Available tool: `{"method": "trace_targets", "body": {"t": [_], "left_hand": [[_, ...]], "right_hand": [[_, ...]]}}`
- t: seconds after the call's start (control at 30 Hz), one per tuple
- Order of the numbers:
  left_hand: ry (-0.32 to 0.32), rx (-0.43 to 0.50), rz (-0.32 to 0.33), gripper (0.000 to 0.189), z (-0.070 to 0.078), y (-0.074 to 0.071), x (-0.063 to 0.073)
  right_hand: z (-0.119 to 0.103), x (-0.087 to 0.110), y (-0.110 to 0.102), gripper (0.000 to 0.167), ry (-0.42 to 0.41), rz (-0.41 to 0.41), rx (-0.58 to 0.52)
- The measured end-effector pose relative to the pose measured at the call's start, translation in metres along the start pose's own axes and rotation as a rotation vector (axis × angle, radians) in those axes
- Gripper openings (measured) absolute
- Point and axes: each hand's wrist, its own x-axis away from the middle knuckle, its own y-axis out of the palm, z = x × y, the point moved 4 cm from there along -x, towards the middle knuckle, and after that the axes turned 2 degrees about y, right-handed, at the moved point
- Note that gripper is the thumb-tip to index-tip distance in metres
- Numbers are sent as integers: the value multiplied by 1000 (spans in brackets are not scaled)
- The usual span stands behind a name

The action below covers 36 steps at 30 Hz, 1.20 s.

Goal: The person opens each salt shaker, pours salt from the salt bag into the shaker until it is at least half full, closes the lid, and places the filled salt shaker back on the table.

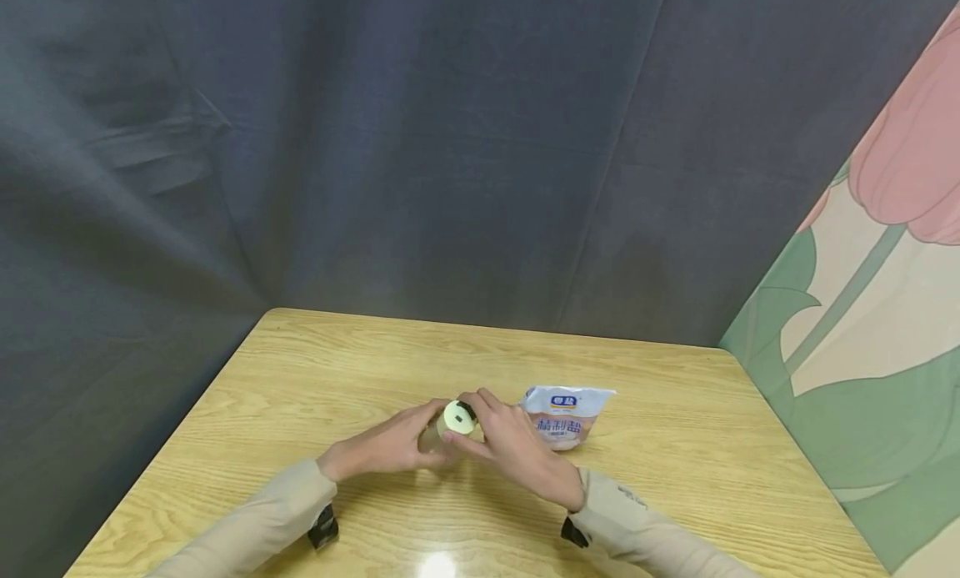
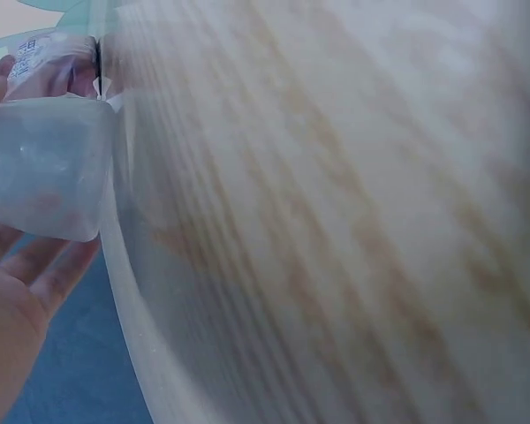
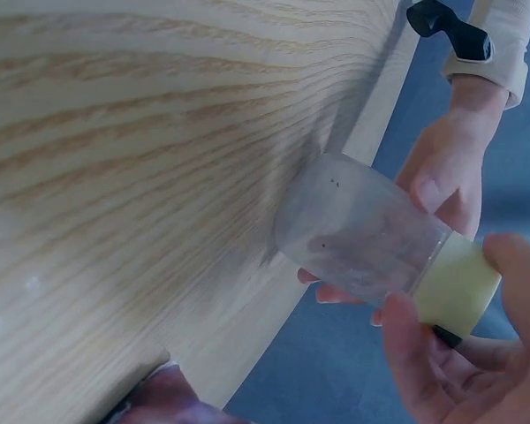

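A see-through, frosted plastic jar (image 3: pixel 358 234) with a pale yellow-green lid (image 1: pixel 459 418) is between the two hands over the middle of the table. My left hand (image 1: pixel 393 440) grips the jar's body, its fingers and thumb around the side. At the lid, the fingers and thumb of my right hand (image 1: pixel 517 453) pinch the rim, beside a small black tab. The lid sits on the jar in the right wrist view. Whether the jar's base touches the table, I cannot tell. Just right of the right hand stands a white and pink salt bag (image 1: pixel 562 415).
The light wood table (image 1: pixel 360 353) has its far edge against a dark grey-blue curtain (image 1: pixel 450 144). On the right hangs a cloth with a pink tulip print (image 1: pixel 900 161). Black straps (image 1: pixel 323 528) are on both wrists.
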Motion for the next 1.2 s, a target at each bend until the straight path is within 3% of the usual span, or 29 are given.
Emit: {"method": "trace_targets", "body": {"t": [0.3, 0.57, 0.77, 0.97, 1.03, 1.2], "left_hand": [[19, 31, 18, 79, -3, 4, -4], [67, 11, 11, 66, 1, 0, -9], [31, 28, -18, 65, -1, -2, -10], [57, 93, -20, 63, -3, -2, -11], [72, 124, -30, 61, -4, -3, -10], [135, 132, -75, 61, -1, -5, -8]], "right_hand": [[1, -1, 3, 41, 82, -49, -43], [2, -4, 6, 36, 22, -20, 30], [2, -6, 7, 32, 18, -39, 43], [1, -9, 10, 32, 20, -71, 51], [0, -9, 9, 33, -21, -90, 51], [-5, -8, 7, 40, -222, -155, 86]]}}
